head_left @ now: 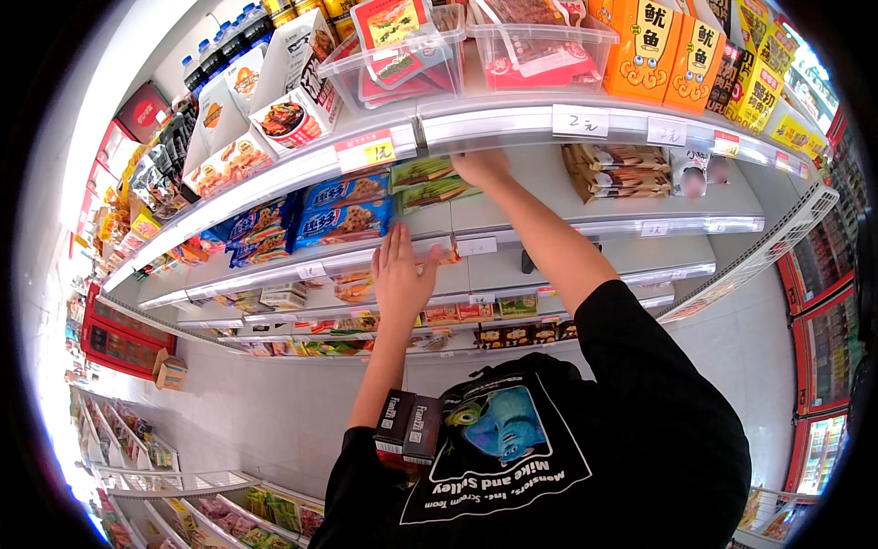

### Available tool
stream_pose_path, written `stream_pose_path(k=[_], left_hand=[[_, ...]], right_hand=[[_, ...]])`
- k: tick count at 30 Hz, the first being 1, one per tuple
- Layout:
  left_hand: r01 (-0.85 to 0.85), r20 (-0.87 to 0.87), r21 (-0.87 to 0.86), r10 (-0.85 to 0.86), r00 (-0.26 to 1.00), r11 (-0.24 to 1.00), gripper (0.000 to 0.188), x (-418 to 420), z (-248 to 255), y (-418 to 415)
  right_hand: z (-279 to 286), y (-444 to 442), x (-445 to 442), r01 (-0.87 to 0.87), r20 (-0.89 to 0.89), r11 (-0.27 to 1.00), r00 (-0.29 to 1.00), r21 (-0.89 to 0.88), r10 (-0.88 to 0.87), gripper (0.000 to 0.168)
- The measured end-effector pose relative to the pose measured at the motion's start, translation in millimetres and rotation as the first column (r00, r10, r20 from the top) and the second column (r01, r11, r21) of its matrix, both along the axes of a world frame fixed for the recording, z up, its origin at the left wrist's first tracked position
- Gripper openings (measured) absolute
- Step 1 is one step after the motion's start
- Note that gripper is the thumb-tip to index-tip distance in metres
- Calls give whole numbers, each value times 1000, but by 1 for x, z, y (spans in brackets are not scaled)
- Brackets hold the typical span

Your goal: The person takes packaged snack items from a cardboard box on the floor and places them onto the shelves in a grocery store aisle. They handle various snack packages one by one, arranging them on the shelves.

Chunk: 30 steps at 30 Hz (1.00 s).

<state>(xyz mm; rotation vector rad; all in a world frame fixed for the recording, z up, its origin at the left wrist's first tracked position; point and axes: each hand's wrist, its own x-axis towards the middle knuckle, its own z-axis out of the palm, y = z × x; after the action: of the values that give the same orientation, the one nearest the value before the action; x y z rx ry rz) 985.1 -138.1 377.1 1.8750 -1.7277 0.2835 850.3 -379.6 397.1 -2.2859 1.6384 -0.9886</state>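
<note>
My left hand lies flat with its thumb spread, fingertips at the front corner of the blue bagged cookies. Beside those, green snack packs lie stacked on the same shelf. Reaching under the upper shelf, my right hand is at the right end of the green packs. Its fingertips are partly hidden, so whether it grips a pack is unclear. Two dark Franzzi boxes rest between my left arm and my body.
The upper shelf edge with price tags overhangs my right hand. Brown snack packs lie farther right. Clear plastic bins and orange boxes stand above. Lower shelves hold more packets. Red-framed coolers line the right side.
</note>
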Motion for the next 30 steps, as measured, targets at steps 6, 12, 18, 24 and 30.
stream_pose_path(k=[6,12,18,24,30], left_hand=[[-27,-24,49,28,999,998,71,7,6,5],[-17,-32,73,20,999,997,72,11,5,6],[17,22,26,-17,1000,1000,70,-2,3,1],[214,-90,-55,-218,972,975,57,-50,29,-12],[418,-157,-102,-430,889,903,51,-127,34,-48]], right_hand=[[-8,-3,22,41,17,998,999,-47,-40,63],[3,6,25,-44,19,997,999,62,42,63],[6,7,13,4,-6,1000,1000,25,-4,65],[58,61,-37,-124,40,988,992,96,121,62],[64,53,-146,-39,-9,987,999,-153,38,49]])
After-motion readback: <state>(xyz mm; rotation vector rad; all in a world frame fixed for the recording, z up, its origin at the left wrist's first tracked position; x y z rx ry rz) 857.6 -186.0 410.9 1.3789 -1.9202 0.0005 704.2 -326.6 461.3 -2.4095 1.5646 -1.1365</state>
